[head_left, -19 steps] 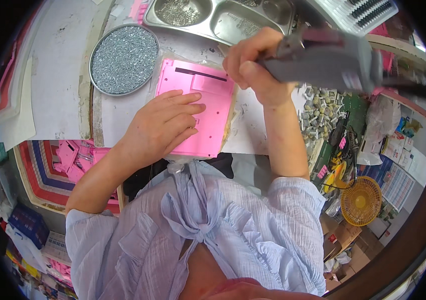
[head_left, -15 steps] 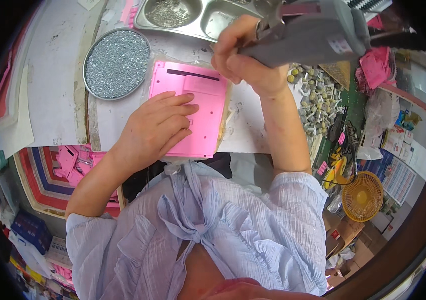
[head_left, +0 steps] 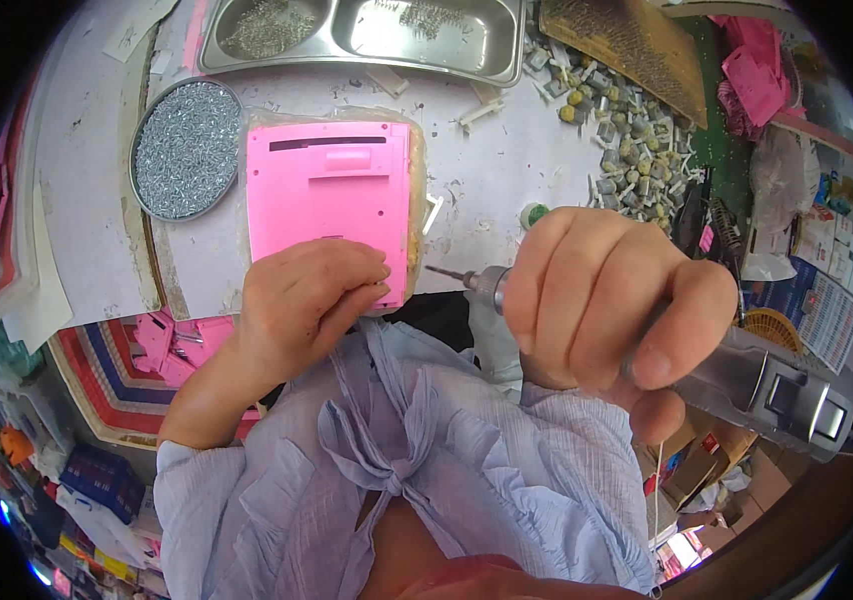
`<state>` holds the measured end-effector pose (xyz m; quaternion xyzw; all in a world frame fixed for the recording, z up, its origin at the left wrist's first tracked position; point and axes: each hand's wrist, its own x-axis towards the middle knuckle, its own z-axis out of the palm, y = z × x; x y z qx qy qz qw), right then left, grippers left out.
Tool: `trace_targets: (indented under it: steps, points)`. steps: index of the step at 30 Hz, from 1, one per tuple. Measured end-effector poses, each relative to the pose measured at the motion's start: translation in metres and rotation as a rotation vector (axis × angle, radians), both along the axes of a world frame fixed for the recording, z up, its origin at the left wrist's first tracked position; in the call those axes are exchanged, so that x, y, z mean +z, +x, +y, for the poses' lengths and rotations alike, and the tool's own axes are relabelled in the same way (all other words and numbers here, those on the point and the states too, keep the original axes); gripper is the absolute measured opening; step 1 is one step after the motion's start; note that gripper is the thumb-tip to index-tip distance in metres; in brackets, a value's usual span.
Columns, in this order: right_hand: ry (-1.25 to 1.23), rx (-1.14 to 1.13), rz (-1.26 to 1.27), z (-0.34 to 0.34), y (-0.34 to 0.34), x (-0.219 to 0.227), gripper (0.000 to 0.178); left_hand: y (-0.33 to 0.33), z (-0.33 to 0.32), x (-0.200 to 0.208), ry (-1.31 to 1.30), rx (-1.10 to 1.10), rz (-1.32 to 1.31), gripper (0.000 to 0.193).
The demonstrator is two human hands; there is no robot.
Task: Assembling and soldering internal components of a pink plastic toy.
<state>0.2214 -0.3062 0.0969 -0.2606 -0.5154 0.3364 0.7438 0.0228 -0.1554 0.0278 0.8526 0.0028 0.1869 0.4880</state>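
A pink plastic panel (head_left: 322, 205) lies on a plastic-wrapped pad (head_left: 417, 190) at the table's near edge. My left hand (head_left: 307, 295) rests over its lower part. Thumb and fingers come together near the lower right corner; whatever they may hold is too small to make out. My right hand (head_left: 612, 300) is wrapped round a grey electric screwdriver (head_left: 782, 390), held raised to the right of the panel. Its bit points left toward the left fingertips, apart from the panel.
A round dish of small screws (head_left: 187, 150) stands left of the panel. Behind it is a metal tray (head_left: 367, 60) with small parts in its compartments. Many small grey parts (head_left: 632, 165) are heaped at the right. A striped box (head_left: 97, 385) with pink pieces sits lower left.
The screwdriver has come down from the upper right to the panel's right side, its bit now pointing left. My left hand's fingers, spread on the panel before, have drawn together at its lower right.
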Motion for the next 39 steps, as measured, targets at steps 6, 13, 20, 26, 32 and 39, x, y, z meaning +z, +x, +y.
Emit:
trace_targets:
  steps: [6, 13, 20, 26, 32, 39]
  points:
    - [0.032, -0.022, 0.063, -0.001, -0.002, -0.005, 0.032, 0.01, -0.001, 0.007, 0.041, -0.012, -0.014, 0.02]
    - [0.007, 0.049, 0.049, 0.022, -0.016, -0.004, 0.031, -0.002, 0.002, 0.0, 0.071, 0.025, -0.094, 0.019]
    - [-0.106, 0.074, 0.062, 0.046, -0.037, 0.005, 0.03, -0.018, 0.017, -0.003, 0.07, 0.081, -0.128, 0.022]
    - [-0.169, 0.026, 0.019, 0.073, -0.051, 0.01, 0.026, -0.03, 0.032, -0.005, -0.04, 0.205, -0.172, 0.016]
    - [-0.083, -0.107, 0.043, 0.135, -0.04, -0.026, 0.023, -0.045, 0.065, -0.008, -0.157, 0.437, -0.03, 0.011]
    - [-0.141, -0.097, -0.053, 0.162, -0.037, -0.047, 0.022, -0.039, 0.067, -0.023, -0.011, 0.433, -0.047, 0.012]
